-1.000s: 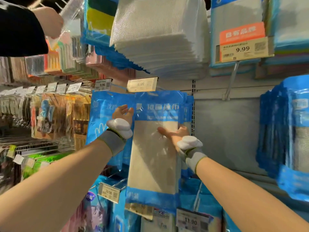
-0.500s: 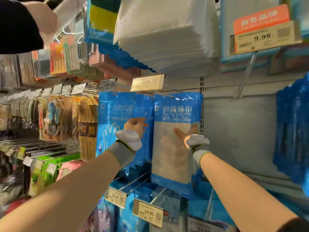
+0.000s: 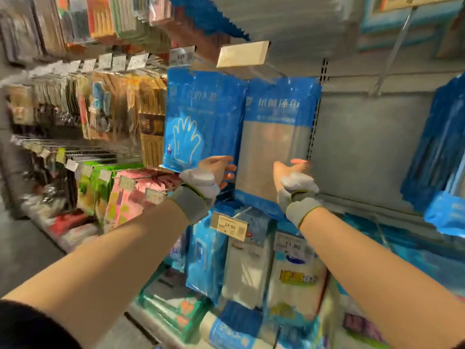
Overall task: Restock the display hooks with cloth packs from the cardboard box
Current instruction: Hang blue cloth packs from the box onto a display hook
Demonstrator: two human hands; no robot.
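We find cloth pack (image 3: 274,142) hanging just above, between both hands | left hand (image 3: 214,172) fingers relaxed, holding nothing, beside its lower-left edge | right hand (image 3: 294,173) fingers loosely spread before its lower right, contact unclear

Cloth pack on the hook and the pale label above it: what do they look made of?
Cloth pack: glossy plastic film, shown by glare and wrinkles; blue print on top, clear window over pale, matte fabric. Label: seemingly stiff card or plastic, smooth with slight sheen; blur leaves it open.
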